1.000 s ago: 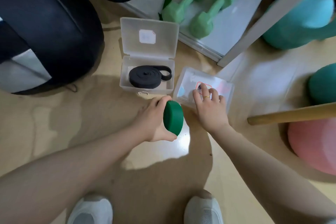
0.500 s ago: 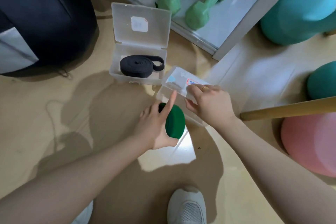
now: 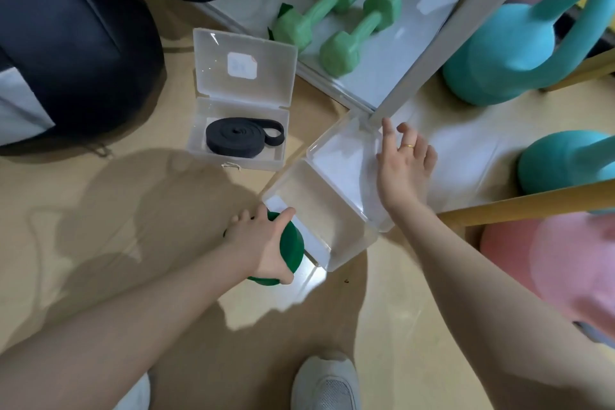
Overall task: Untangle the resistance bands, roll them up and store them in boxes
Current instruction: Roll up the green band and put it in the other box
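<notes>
My left hand (image 3: 263,243) grips a rolled green resistance band (image 3: 293,248) just at the near left corner of an open, empty clear plastic box (image 3: 346,243) on the floor. My right hand (image 3: 404,160) hovers with spread fingers over that box's lid (image 3: 342,150), which lies flat and open toward the back. Behind and to the left stands a second clear box (image 3: 199,143), open, with a rolled black band (image 3: 241,136) inside it.
Two green dumbbells (image 3: 332,13) lie on a white shelf at the back. Teal kettlebells (image 3: 506,56) and a pink one (image 3: 545,266) crowd the right side, with wooden bars (image 3: 532,206) across them. A large black bag (image 3: 66,36) fills the left. My white shoe (image 3: 327,383) is below.
The lid of the near box, half raised by my right hand before, now lies fully open. My right hand has let go of it. My left hand moved the green roll to the box's corner.
</notes>
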